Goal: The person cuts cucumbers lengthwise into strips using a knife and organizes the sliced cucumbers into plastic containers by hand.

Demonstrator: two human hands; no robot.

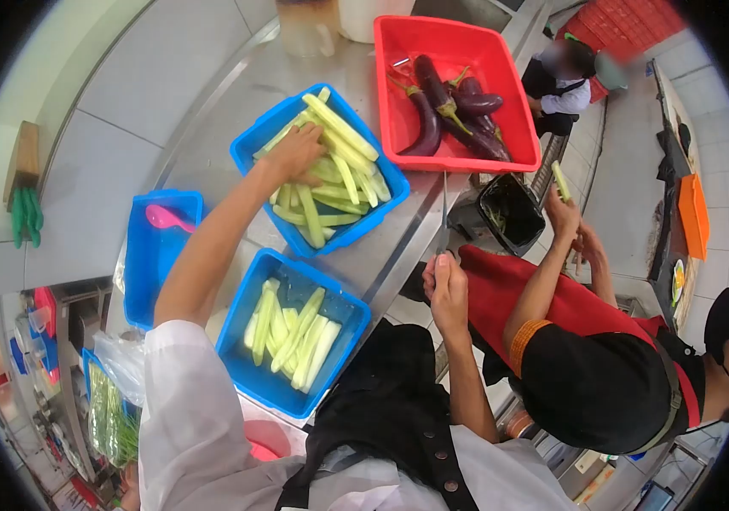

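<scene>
My left hand (299,153) reaches into the upper blue basin (303,247), its fingers bent down over the long pale green vegetable strips (340,142); whether it grips one is hidden. My right hand (447,285) is closed around the handle of a knife (445,213), whose blade points away from me toward the red basin. Nearer to me, a second blue basin (236,341) holds several more cut strips (283,328). The red basin (458,164) at the table's far end contains several dark purple eggplants (422,119).
A blue tray (147,272) with a pink spoon (168,219) lies at the left. At the right, a co-worker in black and red (603,375) holds a green piece (561,181) near a black bin (509,213). Another person (558,85) is farther off.
</scene>
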